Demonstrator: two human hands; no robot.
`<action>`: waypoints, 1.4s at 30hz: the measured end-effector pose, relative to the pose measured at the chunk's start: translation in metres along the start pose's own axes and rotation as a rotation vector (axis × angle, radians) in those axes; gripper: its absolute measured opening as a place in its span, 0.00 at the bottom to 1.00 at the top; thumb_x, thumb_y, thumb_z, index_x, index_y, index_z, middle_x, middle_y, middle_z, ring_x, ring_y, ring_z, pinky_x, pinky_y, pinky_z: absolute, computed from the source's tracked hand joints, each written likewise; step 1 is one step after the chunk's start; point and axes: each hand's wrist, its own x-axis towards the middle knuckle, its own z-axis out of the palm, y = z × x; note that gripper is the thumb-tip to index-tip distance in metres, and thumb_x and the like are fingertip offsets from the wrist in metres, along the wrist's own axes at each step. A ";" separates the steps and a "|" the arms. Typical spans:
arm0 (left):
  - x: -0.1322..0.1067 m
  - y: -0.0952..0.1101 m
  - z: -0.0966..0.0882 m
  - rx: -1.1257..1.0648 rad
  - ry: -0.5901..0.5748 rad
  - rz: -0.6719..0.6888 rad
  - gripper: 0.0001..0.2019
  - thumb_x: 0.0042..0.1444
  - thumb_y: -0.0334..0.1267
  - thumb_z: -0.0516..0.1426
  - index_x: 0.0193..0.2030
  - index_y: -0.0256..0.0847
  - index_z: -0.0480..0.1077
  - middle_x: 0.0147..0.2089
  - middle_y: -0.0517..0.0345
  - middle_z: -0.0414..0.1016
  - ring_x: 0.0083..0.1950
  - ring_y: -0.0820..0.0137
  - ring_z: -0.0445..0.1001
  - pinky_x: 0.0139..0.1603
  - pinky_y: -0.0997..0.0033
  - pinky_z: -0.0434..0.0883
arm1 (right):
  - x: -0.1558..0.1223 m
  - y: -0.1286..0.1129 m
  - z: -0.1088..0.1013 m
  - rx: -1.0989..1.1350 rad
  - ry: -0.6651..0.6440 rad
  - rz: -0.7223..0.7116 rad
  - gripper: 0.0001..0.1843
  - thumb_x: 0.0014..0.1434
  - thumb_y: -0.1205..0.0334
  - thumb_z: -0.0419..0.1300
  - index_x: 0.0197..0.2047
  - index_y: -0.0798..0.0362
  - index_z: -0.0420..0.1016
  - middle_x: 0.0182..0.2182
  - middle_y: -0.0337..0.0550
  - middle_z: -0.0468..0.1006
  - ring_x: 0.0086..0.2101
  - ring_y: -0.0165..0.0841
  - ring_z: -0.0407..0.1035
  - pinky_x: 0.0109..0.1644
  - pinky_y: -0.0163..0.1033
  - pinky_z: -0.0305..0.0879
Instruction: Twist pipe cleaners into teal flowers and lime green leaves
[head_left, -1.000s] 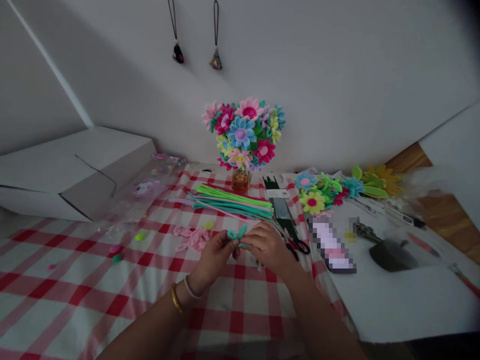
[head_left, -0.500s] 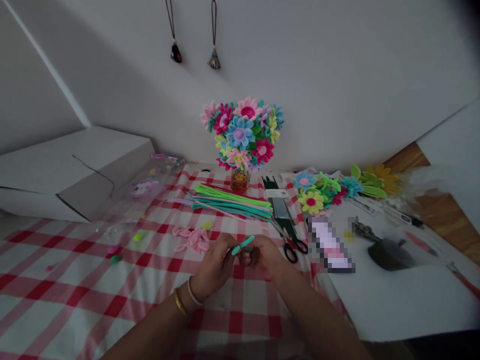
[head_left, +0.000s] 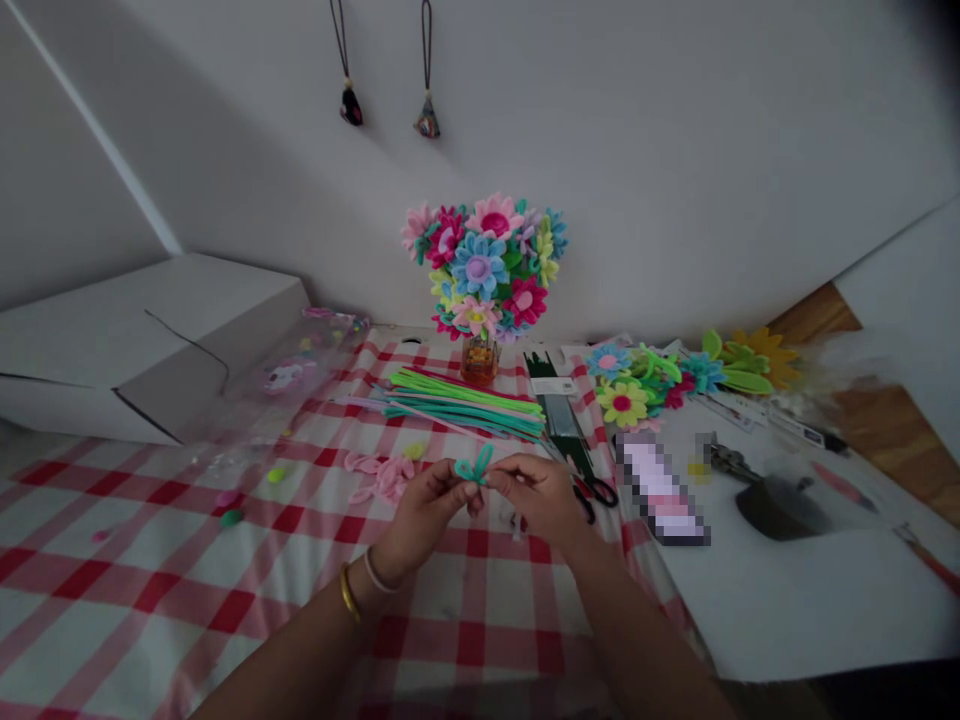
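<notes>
1. Pinching the looped teal pipe cleaner point(head_left: 474, 466) near its base, the left hand point(head_left: 426, 505) has its grip closed, loops upward.
2. The right hand point(head_left: 536, 492) has its grip clenched on the piece's right side.
3. The piece is above the cloth-covered bench point(head_left: 180, 590), between pink loops point(head_left: 382, 478) and black-handled scissors point(head_left: 602, 491), nearer than the pipe-cleaner bundle point(head_left: 465, 405).

High on the pale wall point(head_left: 637, 180), we see a black pendant point(head_left: 351, 107) and a patterned, roughly triangular pendant point(head_left: 427, 120), each hanging from a cord. To the left we have a white box point(head_left: 67, 335), a thin dark strand point(head_left: 185, 337) lying across it, and just beside it a clear plastic bag point(head_left: 281, 376). Over to the right we find a pixelated oblong item point(head_left: 660, 490) near a dark rounded object point(head_left: 776, 510) that we cannot identify
</notes>
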 end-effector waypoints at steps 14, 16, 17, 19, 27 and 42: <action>0.002 0.001 0.002 0.087 -0.039 0.047 0.06 0.53 0.37 0.54 0.29 0.37 0.66 0.25 0.59 0.70 0.28 0.74 0.67 0.33 0.71 0.65 | 0.005 0.009 0.004 0.496 -0.074 0.353 0.13 0.46 0.55 0.62 0.23 0.57 0.70 0.17 0.38 0.71 0.18 0.23 0.60 0.23 0.32 0.55; 0.004 -0.002 0.002 0.060 -0.058 0.044 0.05 0.52 0.37 0.55 0.30 0.37 0.67 0.25 0.59 0.70 0.28 0.73 0.67 0.33 0.71 0.65 | 0.006 0.010 0.005 0.499 -0.050 0.359 0.15 0.46 0.54 0.61 0.21 0.57 0.68 0.15 0.36 0.69 0.16 0.23 0.58 0.22 0.31 0.54; 0.004 -0.003 0.002 0.034 -0.055 0.046 0.05 0.51 0.37 0.55 0.30 0.37 0.67 0.25 0.59 0.70 0.29 0.73 0.68 0.34 0.71 0.65 | 0.006 0.011 0.005 0.512 -0.040 0.345 0.15 0.47 0.53 0.61 0.21 0.57 0.68 0.15 0.36 0.68 0.17 0.23 0.58 0.22 0.31 0.54; 0.005 -0.007 0.001 -0.050 -0.006 0.032 0.05 0.50 0.37 0.56 0.29 0.37 0.68 0.26 0.59 0.71 0.30 0.73 0.68 0.37 0.70 0.65 | 0.007 0.012 0.005 0.533 -0.034 0.285 0.14 0.49 0.53 0.59 0.24 0.56 0.69 0.18 0.37 0.70 0.19 0.24 0.60 0.25 0.32 0.56; 0.004 -0.012 0.002 -0.392 0.146 -0.159 0.04 0.46 0.34 0.60 0.31 0.41 0.73 0.32 0.61 0.74 0.35 0.73 0.69 0.40 0.70 0.64 | 0.004 0.021 0.017 0.324 -0.162 0.237 0.11 0.46 0.56 0.62 0.31 0.53 0.73 0.27 0.37 0.72 0.28 0.27 0.64 0.35 0.35 0.59; 0.001 0.009 -0.006 -0.042 -0.083 -0.305 0.06 0.39 0.33 0.63 0.27 0.35 0.73 0.23 0.61 0.70 0.26 0.77 0.63 0.30 0.75 0.58 | 0.001 0.017 -0.005 0.069 -0.396 0.362 0.02 0.43 0.67 0.57 0.25 0.57 0.69 0.18 0.32 0.63 0.19 0.21 0.54 0.21 0.29 0.48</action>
